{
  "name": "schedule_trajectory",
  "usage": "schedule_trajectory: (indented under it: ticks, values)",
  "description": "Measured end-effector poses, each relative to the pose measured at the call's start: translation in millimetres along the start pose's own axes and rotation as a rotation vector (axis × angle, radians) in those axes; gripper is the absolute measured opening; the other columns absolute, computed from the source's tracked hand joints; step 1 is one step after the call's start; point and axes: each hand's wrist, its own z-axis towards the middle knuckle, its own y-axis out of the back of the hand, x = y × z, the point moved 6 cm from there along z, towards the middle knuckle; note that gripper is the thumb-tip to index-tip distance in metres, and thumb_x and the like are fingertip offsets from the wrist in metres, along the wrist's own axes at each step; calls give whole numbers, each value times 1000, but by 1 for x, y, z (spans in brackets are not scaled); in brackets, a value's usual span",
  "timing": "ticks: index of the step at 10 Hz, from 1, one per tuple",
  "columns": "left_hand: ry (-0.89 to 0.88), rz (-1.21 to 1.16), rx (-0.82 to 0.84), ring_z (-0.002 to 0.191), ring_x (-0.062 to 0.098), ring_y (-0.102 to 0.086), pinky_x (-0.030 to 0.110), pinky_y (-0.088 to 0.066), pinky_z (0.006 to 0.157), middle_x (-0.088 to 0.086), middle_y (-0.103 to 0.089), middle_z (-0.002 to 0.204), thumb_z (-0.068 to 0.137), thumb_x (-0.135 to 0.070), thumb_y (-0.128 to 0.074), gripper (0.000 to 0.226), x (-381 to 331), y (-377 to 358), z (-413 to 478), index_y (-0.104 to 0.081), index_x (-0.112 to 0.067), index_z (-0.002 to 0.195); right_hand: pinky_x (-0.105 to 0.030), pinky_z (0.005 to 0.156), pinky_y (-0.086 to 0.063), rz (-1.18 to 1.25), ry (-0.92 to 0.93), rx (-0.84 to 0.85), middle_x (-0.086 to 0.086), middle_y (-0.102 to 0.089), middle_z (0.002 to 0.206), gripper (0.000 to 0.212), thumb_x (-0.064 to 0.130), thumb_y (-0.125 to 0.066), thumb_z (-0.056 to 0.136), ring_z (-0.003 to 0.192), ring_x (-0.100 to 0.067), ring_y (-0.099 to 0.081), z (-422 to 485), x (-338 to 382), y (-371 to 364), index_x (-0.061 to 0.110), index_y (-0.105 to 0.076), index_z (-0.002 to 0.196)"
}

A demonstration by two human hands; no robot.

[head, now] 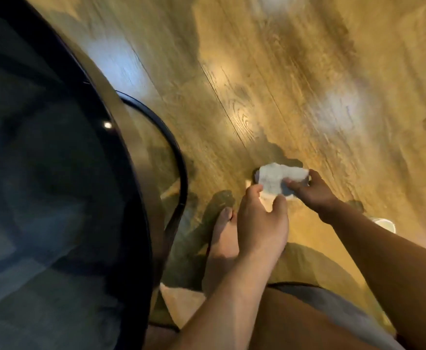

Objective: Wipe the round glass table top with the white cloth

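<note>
Holding the cloth over the floor, my right hand pinches it; my left hand grips its near edge, right of the table.
</note>
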Motion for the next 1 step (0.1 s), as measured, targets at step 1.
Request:
schedule_trajectory:
  ticks: [1]
  values:
    - [-105,-154,136,115,9,-54,20,-43,84,-9,-60,125,94,-50,-50,29,-41,10,-29,-56,-33,117,-44,98,-44,-239,2,-263,-16,-40,154,82,48,-68,88,133,-39,-46,-10,48,50,21,-25,153]
